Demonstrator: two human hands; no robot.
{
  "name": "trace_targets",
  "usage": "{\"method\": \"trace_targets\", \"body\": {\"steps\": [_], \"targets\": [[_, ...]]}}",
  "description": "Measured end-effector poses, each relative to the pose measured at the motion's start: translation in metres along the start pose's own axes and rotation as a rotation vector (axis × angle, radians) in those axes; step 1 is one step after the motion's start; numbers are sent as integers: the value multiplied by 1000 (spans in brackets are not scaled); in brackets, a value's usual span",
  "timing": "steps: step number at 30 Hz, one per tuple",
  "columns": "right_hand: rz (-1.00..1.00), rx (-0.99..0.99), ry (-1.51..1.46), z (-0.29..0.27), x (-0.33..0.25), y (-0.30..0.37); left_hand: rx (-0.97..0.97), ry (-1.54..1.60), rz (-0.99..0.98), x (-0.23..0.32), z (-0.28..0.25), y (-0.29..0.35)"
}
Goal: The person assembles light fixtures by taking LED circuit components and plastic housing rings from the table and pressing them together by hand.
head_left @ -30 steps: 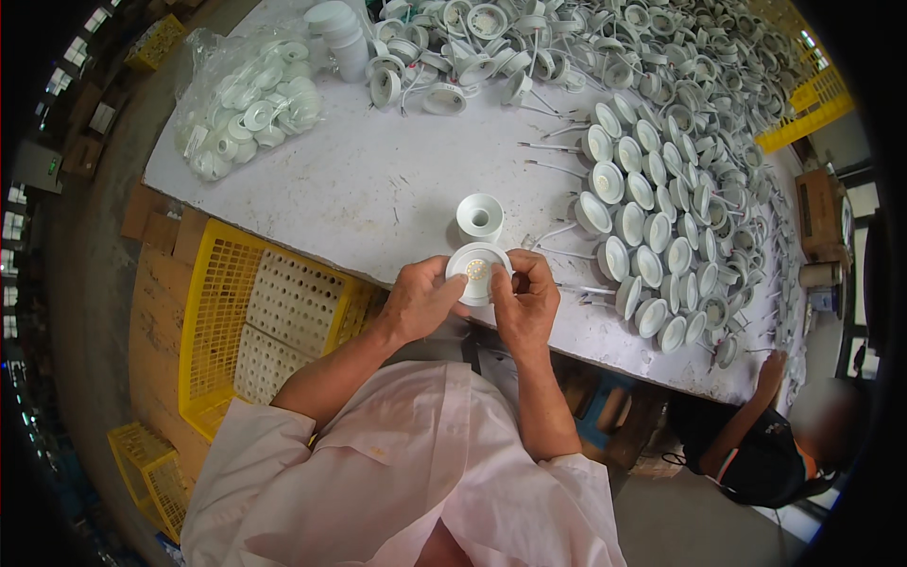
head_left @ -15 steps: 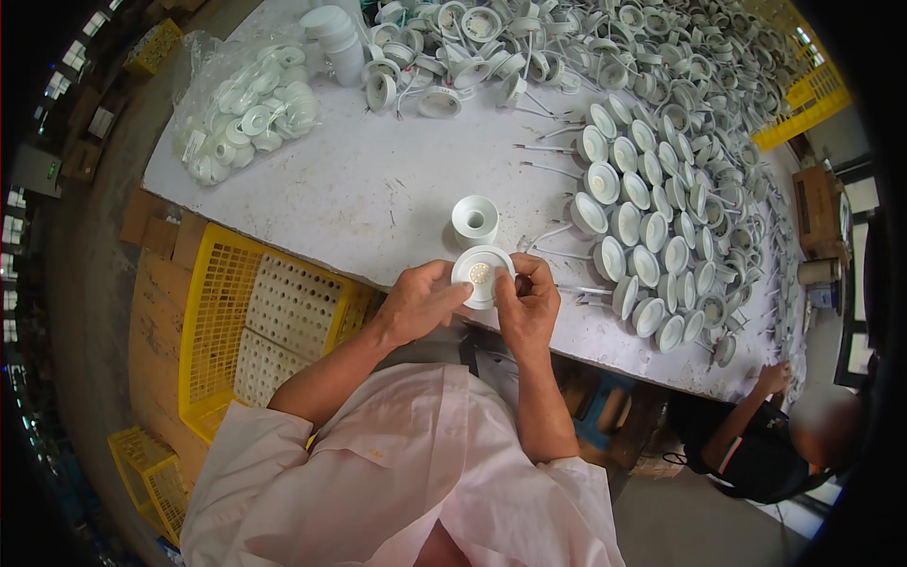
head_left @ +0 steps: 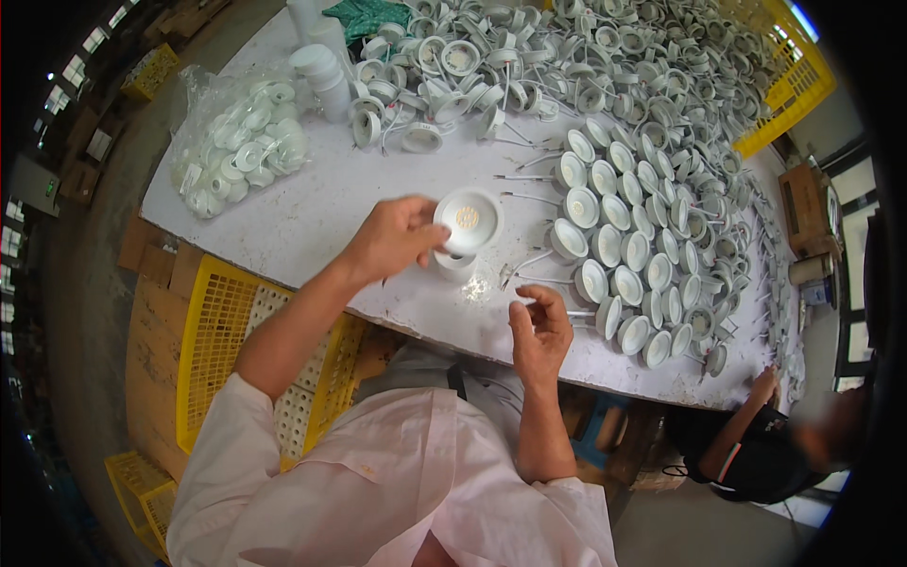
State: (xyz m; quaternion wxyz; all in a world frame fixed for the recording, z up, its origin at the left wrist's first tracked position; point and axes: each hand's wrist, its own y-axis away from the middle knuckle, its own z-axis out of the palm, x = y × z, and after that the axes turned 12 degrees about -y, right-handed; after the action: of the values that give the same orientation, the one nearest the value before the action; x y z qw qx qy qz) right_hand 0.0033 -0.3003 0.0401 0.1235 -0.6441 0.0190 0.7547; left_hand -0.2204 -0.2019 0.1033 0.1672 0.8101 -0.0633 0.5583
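Observation:
My left hand (head_left: 402,236) grips a round white LED downlight (head_left: 482,206) by its left rim, above the table. Its pale face with a ring of small yellowish LEDs is turned up. Beneath it, a white cylindrical piece (head_left: 457,267) stands on the table, mostly hidden by the lamp. Whether the two touch I cannot tell. My right hand (head_left: 541,335) hovers open near the table's front edge, thumb and fingers apart, holding nothing. To its right stand rows of similar downlights (head_left: 605,248), their wires pointing left.
A large heap of wired lamp bodies (head_left: 586,57) covers the table's far side. At the far left lie a clear bag of white round parts (head_left: 248,142) and stacked white discs (head_left: 323,80). A yellow crate (head_left: 203,350) stands below the left edge. Another person (head_left: 756,439) sits at right.
My left hand has carried the downlight forward, over the white cylindrical piece. My right hand has let go of the lamp and moved back from it, slightly to the right.

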Motion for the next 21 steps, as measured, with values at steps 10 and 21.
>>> {"method": "trace_targets", "body": {"steps": [10, 21], "targets": [[-77, 152, 266, -42, 48, 34, -194, -95, -206, -23, 17, -133], [-205, -7, 541, -37, 46, 29, -221, -353, -235, -22, 68, -190]]}}
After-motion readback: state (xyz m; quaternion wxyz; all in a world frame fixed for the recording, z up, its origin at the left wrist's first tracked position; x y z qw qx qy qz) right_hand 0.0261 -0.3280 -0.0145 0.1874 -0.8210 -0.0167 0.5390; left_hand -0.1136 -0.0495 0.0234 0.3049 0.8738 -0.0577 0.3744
